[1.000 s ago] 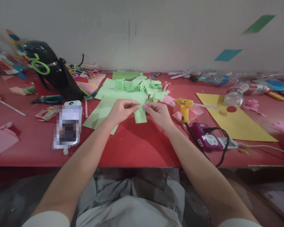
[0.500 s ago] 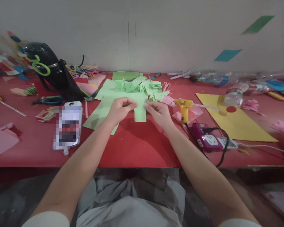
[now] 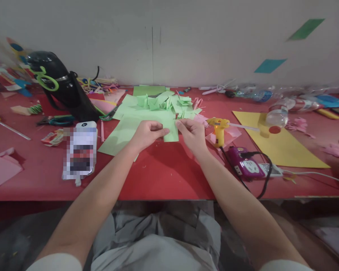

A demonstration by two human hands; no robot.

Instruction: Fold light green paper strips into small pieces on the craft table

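Observation:
Between my hands is a narrow strip of light green paper [image 3: 171,132], held upright above the red tabletop [image 3: 164,173]. My left hand [image 3: 150,134] pinches its left side between thumb and fingers. At the strip's upper right edge, my right hand [image 3: 191,134] is closed in a pinch on it. Behind the strip lie larger light green sheets [image 3: 121,128], with a cluster of folded green paper pieces [image 3: 158,101] on top.
A yellow glue gun [image 3: 219,131] with a lit light stands right of my hands, its cord running to a purple power socket [image 3: 245,163]. Yellow card [image 3: 282,145] and a plastic bottle [image 3: 277,117] lie further right. At left are a phone [image 3: 80,150] and a black bottle [image 3: 64,86].
The green strip has shifted slightly right and its lower edge sits a little higher. My left thumb has moved further across its face.

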